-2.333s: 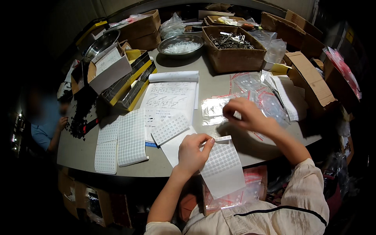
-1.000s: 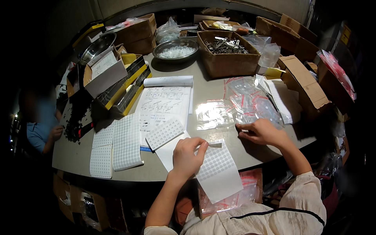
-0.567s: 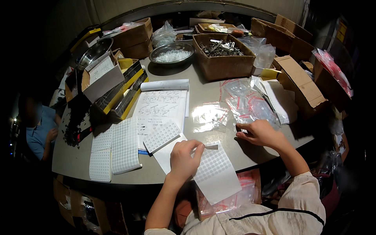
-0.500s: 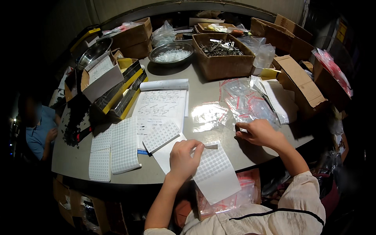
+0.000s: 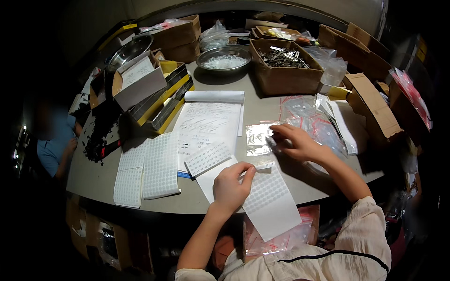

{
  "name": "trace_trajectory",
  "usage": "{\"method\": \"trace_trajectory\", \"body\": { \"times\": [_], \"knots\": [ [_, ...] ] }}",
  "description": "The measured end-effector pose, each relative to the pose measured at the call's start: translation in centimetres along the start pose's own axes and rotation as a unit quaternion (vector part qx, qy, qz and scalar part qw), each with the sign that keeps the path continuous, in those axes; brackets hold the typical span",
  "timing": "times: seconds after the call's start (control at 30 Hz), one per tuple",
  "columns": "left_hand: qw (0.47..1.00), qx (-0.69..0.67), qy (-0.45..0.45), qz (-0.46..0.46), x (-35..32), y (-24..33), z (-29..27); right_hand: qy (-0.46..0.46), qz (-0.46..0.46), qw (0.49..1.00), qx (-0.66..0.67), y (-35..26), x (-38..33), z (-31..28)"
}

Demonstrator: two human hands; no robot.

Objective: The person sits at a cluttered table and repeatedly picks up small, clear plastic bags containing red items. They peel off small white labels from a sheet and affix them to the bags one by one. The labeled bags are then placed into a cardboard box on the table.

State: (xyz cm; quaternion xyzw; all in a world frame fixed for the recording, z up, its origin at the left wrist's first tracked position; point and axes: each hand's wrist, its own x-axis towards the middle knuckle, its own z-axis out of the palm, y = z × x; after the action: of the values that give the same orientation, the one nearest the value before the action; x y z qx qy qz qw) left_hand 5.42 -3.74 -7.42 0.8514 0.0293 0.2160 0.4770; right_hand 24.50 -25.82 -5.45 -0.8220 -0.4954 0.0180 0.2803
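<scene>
My left hand (image 5: 233, 186) pinches the upper edge of a sheet of round stickers (image 5: 267, 189), which hangs over the table's front edge. A short strip of the sheet's top row is folded back near my thumb. My right hand (image 5: 296, 143) reaches over a stack of small clear plastic bags (image 5: 258, 138), its fingers spread and touching the stack's right side. More clear zip bags with red seams (image 5: 304, 117) lie beyond that hand. Beside my left hand, a smaller sticker sheet (image 5: 208, 158) rests on white paper.
A pad of printed paper (image 5: 211, 112) lies mid-table, with more sticker sheets (image 5: 159, 164) to its left. Behind stand a metal bowl of clear small parts (image 5: 224, 69) and a carton of metal pieces (image 5: 286, 77). An open box of bags (image 5: 307, 225) sits below the table edge. A person (image 5: 56, 145) is at left.
My right hand has moved from the near right of the bags up and left onto the stack, its fingers opening. My left hand keeps its pinch on the sticker sheet. The whole view has shifted slightly.
</scene>
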Motion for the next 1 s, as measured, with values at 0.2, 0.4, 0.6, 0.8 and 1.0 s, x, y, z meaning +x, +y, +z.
{"method": "trace_trajectory", "body": {
  "times": [0.2,0.4,0.6,0.8,1.0],
  "knots": [
    [0.998,0.035,0.011,0.060,0.1,-0.1,0.2,0.028,0.115,0.993,-0.013,-0.7,1.0,-2.2],
    [0.997,0.024,0.004,0.076,0.4,0.1,0.2,-0.007,0.063,0.993,0.098,0.6,4.3,-0.3],
    [0.998,0.006,-0.001,0.060,0.3,0.2,-0.1,0.015,-0.009,0.971,-0.238,0.0,5.2,1.6],
    [0.997,0.027,0.012,0.067,0.3,-0.1,0.0,0.022,0.129,0.943,-0.307,3.0,5.1,-0.3],
    [0.998,0.024,0.014,0.053,0.3,0.0,0.1,0.018,0.181,0.947,-0.264,3.0,3.6,-2.4]
  ]
}}
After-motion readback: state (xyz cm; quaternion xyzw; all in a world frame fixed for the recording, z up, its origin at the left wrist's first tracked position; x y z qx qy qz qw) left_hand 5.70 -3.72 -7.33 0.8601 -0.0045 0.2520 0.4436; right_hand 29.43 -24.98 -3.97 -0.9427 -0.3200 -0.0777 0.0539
